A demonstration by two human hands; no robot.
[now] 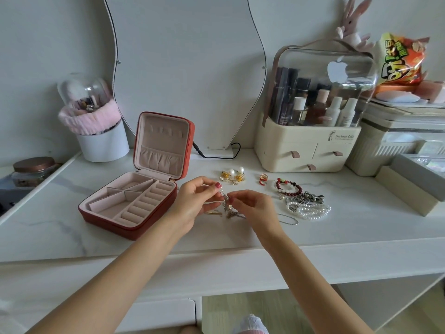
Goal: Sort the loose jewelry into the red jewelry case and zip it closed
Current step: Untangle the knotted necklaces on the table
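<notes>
Fingers of both my hands meet over a tangle of thin chains [228, 209] on the white marble-look tabletop [240, 235]. My left hand [195, 201] pinches a strand between thumb and forefinger, and my right hand [252, 204] pinches the same tangle from the other side. Just left of my hands, the red jewelry case [131, 196] sits open, lid upright, its pink compartments bare. Behind my hands lie 2 pearl-and-gold earrings [232, 175] and some red-and-gold rings [263, 179]; to the right, a dark red bead bracelet [289, 186] and pearl bracelets [310, 210].
</notes>
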